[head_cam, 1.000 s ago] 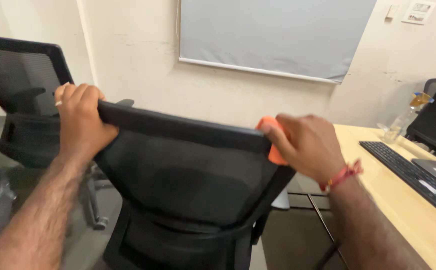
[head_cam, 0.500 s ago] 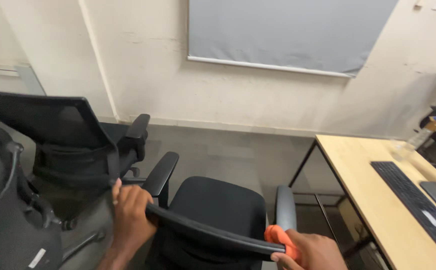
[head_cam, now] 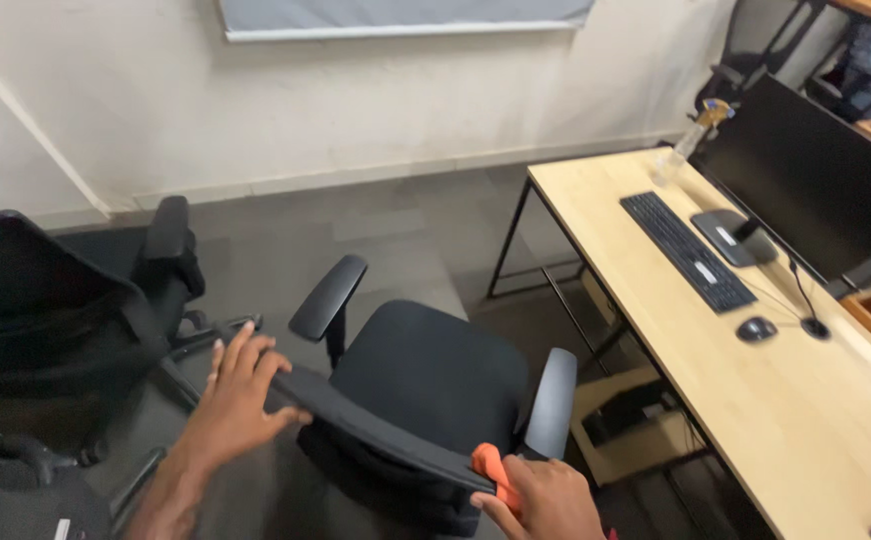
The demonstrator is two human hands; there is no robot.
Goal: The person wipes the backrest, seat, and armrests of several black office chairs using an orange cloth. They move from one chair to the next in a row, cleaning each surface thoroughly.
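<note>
The office chair [head_cam: 426, 375] has a matt black fabric seat and smooth plastic armrests; the orange cloth [head_cam: 491, 470] looks soft (slightly fuzzy); the desk [head_cam: 756, 400] is pale, smooth wood.

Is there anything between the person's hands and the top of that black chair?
Nothing visible does. The left hand lies directly on the top edge of the chair back, fingers spread over it. The right hand presses an orange cloth against the other end of that edge, so only the cloth lies between them.
</note>
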